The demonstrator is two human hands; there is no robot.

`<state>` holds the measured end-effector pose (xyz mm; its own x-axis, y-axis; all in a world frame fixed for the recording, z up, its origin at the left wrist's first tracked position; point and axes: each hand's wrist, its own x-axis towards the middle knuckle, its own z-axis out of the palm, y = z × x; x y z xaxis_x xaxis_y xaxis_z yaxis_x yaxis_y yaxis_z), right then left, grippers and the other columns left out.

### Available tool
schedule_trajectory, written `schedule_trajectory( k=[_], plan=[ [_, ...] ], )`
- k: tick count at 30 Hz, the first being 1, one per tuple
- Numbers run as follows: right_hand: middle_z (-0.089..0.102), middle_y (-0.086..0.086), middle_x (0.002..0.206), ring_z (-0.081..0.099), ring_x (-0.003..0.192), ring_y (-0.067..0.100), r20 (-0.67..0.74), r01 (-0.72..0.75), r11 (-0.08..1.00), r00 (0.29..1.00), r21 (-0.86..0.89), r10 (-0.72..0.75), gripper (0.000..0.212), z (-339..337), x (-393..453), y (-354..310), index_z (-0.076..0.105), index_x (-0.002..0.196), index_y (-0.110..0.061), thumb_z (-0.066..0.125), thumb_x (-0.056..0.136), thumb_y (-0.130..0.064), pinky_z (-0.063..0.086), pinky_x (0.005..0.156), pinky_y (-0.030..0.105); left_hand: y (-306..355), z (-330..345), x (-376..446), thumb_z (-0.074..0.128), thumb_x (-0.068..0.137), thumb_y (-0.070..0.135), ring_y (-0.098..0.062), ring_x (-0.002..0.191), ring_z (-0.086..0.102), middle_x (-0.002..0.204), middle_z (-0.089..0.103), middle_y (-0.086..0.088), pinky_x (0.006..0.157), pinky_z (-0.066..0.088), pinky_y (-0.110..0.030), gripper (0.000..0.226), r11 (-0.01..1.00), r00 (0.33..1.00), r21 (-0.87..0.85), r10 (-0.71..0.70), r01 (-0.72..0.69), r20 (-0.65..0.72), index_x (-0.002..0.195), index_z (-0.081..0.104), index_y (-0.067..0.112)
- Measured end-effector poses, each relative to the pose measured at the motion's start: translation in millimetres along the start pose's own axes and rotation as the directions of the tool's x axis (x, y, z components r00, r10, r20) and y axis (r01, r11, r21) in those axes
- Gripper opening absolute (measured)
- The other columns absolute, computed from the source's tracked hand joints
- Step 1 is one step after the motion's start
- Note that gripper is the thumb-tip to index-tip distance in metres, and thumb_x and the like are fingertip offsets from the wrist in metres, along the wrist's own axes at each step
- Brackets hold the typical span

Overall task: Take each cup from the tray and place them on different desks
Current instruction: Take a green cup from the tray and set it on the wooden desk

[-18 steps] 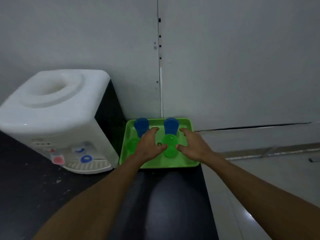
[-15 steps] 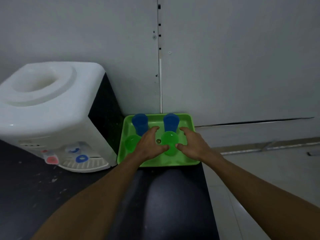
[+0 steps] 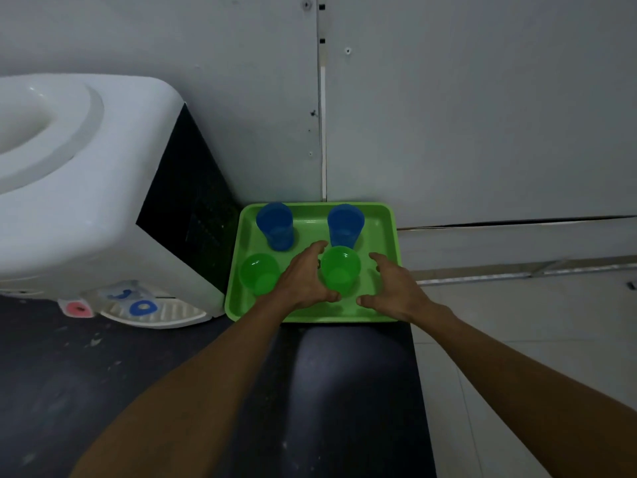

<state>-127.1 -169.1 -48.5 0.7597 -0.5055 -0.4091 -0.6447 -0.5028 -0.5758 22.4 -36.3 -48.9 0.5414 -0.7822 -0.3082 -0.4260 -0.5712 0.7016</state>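
Observation:
A bright green tray [image 3: 394, 236] lies on a black counter against the wall. Two blue cups stand at its back, one on the left [image 3: 275, 225] and one on the right [image 3: 345, 224]. Two green cups stand in front, one left [image 3: 260, 272] and one right [image 3: 340, 270]. My left hand [image 3: 303, 281] curls around the left side of the right green cup, thumb under its near side. My right hand [image 3: 396, 291] hovers over the tray's right part, fingers spread, a small gap from that cup.
A white water dispenser [image 3: 86, 201] with red and blue taps stands just left of the tray. The black counter [image 3: 103, 374] runs toward me and ends at its right edge, beyond which is a tiled floor [image 3: 517, 322]. A grey wall [image 3: 448, 115] is right behind.
My right hand has come off the right green cup and shifted to the right, fingers spreading. My left hand stays wrapped on the cup. The camera has moved closer.

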Motion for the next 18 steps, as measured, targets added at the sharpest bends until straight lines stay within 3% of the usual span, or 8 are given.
schedule_trajectory(
  k=[6, 11, 18],
  plan=[
    [0.04, 0.014, 0.148, 0.041, 0.134, 0.029, 0.019, -0.005, 0.999, 1.0, 0.038, 0.004, 0.107, 1, 6, 5, 0.016, 0.152, -0.016, 0.083, 0.07, -0.031, 0.04, 0.106, 0.04, 3, 12, 7, 0.093, 0.049, 0.027, -0.023, 0.111, 0.056, 0.126, 0.059, -0.006, 0.088, 0.043, -0.025, 0.106, 1.0, 1.0, -0.022, -0.019, 0.018, -0.004, 0.139, 0.038, 0.015],
    [0.039, 0.015, 0.149, 0.041, 0.134, 0.03, 0.021, -0.011, 0.999, 1.0, 0.05, 0.01, 0.105, -2, 7, 10, 0.016, 0.152, -0.016, 0.082, 0.071, -0.031, 0.04, 0.106, 0.041, 8, 17, 12, 0.09, 0.051, 0.035, -0.025, 0.104, 0.059, 0.119, 0.063, -0.006, 0.086, 0.051, -0.037, 0.095, 0.999, 0.998, 0.003, -0.043, 0.044, -0.052, 0.133, 0.044, 0.02],
    [0.042, 0.013, 0.147, 0.043, 0.132, 0.027, -0.019, -0.015, 0.994, 1.0, 0.106, 0.017, 0.1, -8, 1, 12, 0.021, 0.151, -0.015, 0.081, 0.073, -0.03, 0.041, 0.105, 0.037, 15, 14, 10, 0.087, 0.047, 0.04, -0.026, 0.1, 0.061, 0.114, 0.065, -0.008, 0.083, 0.053, -0.039, 0.089, 0.998, 0.994, 0.025, -0.061, 0.063, -0.096, 0.126, 0.051, 0.019]
  ],
)
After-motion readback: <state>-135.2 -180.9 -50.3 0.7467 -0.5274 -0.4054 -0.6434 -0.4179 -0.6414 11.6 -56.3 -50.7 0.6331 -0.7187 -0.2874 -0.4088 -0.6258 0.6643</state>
